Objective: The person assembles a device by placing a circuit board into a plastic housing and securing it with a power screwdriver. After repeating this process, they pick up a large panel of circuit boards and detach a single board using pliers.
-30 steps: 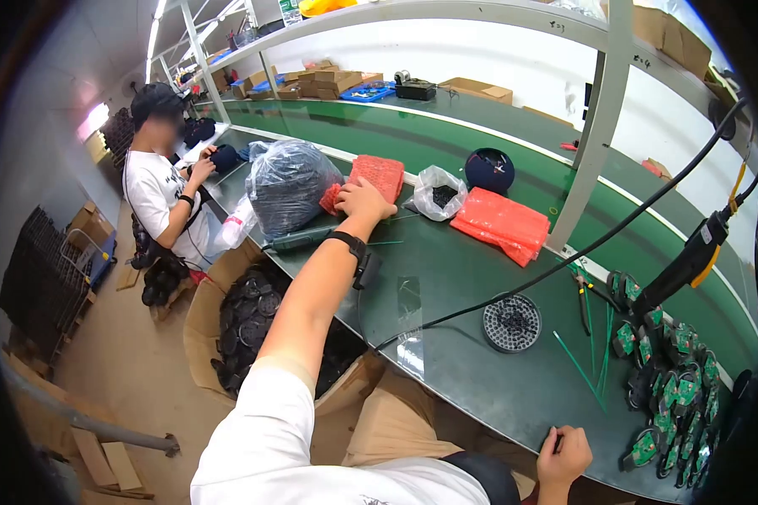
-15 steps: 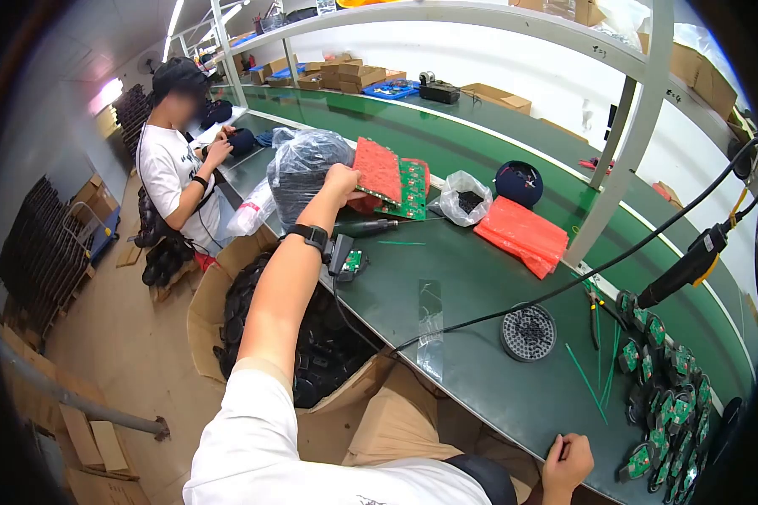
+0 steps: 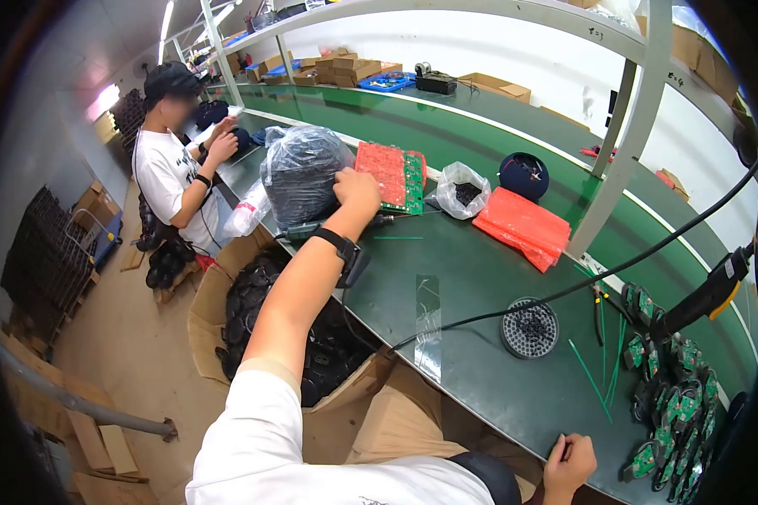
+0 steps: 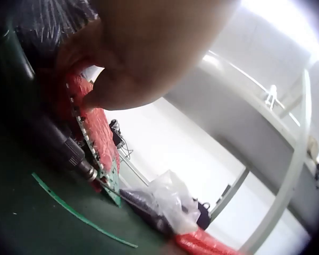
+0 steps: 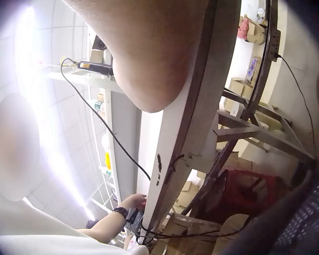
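My left hand (image 3: 356, 192) is at the left end of a flat stack of red bubble wrap (image 3: 382, 168) and a green circuit board panel (image 3: 414, 185). In the left wrist view the thumb (image 4: 93, 101) lies against the red wrap, and the curled fingers are partly hidden. The board panel's edge (image 4: 116, 196) sticks out beyond the wrap. Just left of that hand stands a full grey plastic bag (image 3: 303, 168). A dark screwdriver-like tool (image 4: 72, 151) lies in front of the stack. My right hand (image 3: 570, 463) rests at the table's front edge, fingers loosely curled, with nothing visible in it.
A clear bag of small black parts (image 3: 461, 192), a folded red sheet (image 3: 522, 227) and a round dish (image 3: 529, 328) lie on the table. Assembled circuit boards (image 3: 674, 396) crowd the right side. A cable (image 3: 589, 278) crosses the bench. Below stands a carton of black parts (image 3: 202, 328).
My left hand has lifted a tilted, wrapped part of the stack and lowered it, and the green board panel came into view at the right. The right hand stays at the table edge.
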Available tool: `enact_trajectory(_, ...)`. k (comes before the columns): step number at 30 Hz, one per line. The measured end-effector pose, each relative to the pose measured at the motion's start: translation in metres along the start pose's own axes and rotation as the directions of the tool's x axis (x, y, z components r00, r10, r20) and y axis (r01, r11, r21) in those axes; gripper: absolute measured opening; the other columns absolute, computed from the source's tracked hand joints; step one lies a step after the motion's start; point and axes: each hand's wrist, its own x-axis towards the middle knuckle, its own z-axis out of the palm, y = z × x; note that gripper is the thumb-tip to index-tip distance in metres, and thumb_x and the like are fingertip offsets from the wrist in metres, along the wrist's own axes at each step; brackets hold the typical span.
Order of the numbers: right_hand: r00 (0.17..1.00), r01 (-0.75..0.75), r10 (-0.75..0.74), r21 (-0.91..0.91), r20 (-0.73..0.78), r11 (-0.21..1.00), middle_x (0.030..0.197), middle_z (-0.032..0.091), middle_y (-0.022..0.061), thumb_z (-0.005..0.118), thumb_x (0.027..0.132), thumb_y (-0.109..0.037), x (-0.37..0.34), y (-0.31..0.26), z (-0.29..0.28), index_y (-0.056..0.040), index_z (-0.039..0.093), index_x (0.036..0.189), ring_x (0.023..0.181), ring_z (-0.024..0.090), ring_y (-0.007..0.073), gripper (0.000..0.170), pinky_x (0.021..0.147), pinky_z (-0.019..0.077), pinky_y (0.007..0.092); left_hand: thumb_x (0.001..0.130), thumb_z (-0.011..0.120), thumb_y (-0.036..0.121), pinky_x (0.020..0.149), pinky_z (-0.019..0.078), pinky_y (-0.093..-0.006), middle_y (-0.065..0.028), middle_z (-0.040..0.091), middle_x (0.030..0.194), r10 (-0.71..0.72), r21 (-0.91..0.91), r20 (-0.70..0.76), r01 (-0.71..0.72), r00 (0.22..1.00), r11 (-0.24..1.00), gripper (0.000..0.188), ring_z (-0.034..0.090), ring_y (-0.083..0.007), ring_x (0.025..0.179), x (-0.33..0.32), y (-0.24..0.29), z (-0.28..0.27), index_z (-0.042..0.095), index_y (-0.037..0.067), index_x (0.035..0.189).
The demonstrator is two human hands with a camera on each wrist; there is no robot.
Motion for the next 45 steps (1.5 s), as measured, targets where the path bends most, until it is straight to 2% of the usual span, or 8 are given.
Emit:
enact_trajectory(9,0.999,0.034,-0.034,-0.038,0.001,0.999,0.066,0.043,0.0072,0.073,0.083,0.000,-0.001,0.007,0.000,-0.0049,0.059,0.081,0.050,0.041,0.0249,0.015,0.050,0.0299,0.0402,0.091,0.062,0.069,0.107,0.0516,-0.0504,-0.0319,0.053,0.149,-0.291,0.249,0.194,0.240,0.937,0.938,0.083,0.058,-0.0469,0.135,-0.011,0.066,-0.012,0.069,-0.001,0.135)
enact_trajectory(11,0.998,0.052,-0.051,-0.015,0.022,0.999,0.066,0.043,0.0071,0.074,0.083,0.000,-0.003,0.013,0.002,-0.0045,0.060,0.081,0.050,0.041,0.0248,0.015,0.050,0.0298,0.0399,0.095,0.063,0.056,0.105,0.0513,-0.0595,-0.0252,0.053,0.154,0.106,-0.056,0.371,-0.092,0.922,0.994,0.072,0.055,-0.0439,0.140,0.015,0.049,-0.005,0.063,0.002,0.143)
enact_trajectory(21,0.998,0.032,-0.031,-0.015,0.059,0.999,0.072,0.052,0.0085,0.075,0.081,-0.002,-0.007,0.017,0.002,-0.0060,0.059,0.081,0.056,0.049,0.0308,0.017,0.051,0.0334,0.0429,0.093,0.063,0.015,0.092,0.0599,-0.0498,-0.0272,0.075,0.113,0.019,-0.093,-0.129,-0.031,0.992,0.995,0.027,0.074,-0.0410,0.109,0.013,-0.024,-0.076,0.077,-0.004,0.108)
enact_trajectory(27,0.998,0.036,-0.037,0.009,0.057,0.999,0.070,0.052,0.0085,0.077,0.080,-0.002,0.000,0.014,-0.003,-0.0043,0.060,0.081,0.053,0.047,0.0277,0.018,0.051,0.0335,0.0424,0.098,0.064,0.020,0.085,0.0618,-0.0463,-0.0245,0.076,0.111,-0.249,-0.792,-0.048,0.115,0.967,0.599,0.028,0.076,-0.0395,0.099,0.029,-0.079,-0.064,0.076,0.002,0.116)
enact_trajectory(30,0.960,-0.183,0.137,0.176,0.246,0.967,0.067,0.053,0.0065,0.078,0.079,0.000,0.021,0.001,-0.023,-0.0020,0.061,0.080,0.051,0.049,0.0210,0.017,0.051,0.0362,0.0374,0.101,0.063,0.019,0.072,0.0628,-0.0435,-0.0220,0.076,0.112,-0.248,-0.558,-0.227,0.083,0.942,0.826,0.026,0.077,-0.0365,0.095,0.053,-0.113,-0.055,0.076,0.008,0.121)
enact_trajectory(34,0.939,-0.191,-0.008,0.539,0.345,0.820,0.068,0.061,0.0052,0.079,0.076,0.003,0.062,-0.044,-0.050,-0.0009,0.068,0.081,0.056,0.056,0.0137,0.013,0.053,0.0413,0.0263,0.107,0.059,0.026,0.053,0.0589,-0.0370,-0.0116,0.072,0.088,-0.363,-0.947,-0.050,0.072,0.931,0.313,0.027,0.069,-0.0230,0.060,0.039,-0.125,-0.067,0.074,0.008,0.122)
enact_trajectory(42,0.569,-0.492,-0.811,0.846,0.134,-0.205,0.104,0.068,0.0134,0.070,0.093,0.003,0.129,-0.149,-0.061,0.0036,0.073,0.110,0.074,0.060,0.0142,0.017,0.062,0.0458,0.0269,0.111,0.053,0.022,0.079,0.0591,-0.0382,-0.0025,0.069,0.112,-0.237,-0.922,0.148,0.048,0.960,-0.384,0.021,0.066,-0.0201,0.096,0.039,-0.199,-0.067,0.068,0.017,0.125)
enact_trajectory(45,0.488,-0.606,-0.872,0.735,0.041,-0.304,0.099,0.070,0.0217,0.072,0.092,0.003,0.131,-0.202,-0.068,0.0050,0.073,0.096,0.082,0.067,0.0251,0.004,0.072,0.0544,0.0352,0.113,0.048,0.023,0.084,0.0584,-0.0377,-0.0034,0.065,0.124,-0.244,-0.843,0.239,0.075,0.940,-0.533,0.028,0.061,-0.0204,0.107,0.020,-0.210,-0.068,0.064,0.018,0.136)
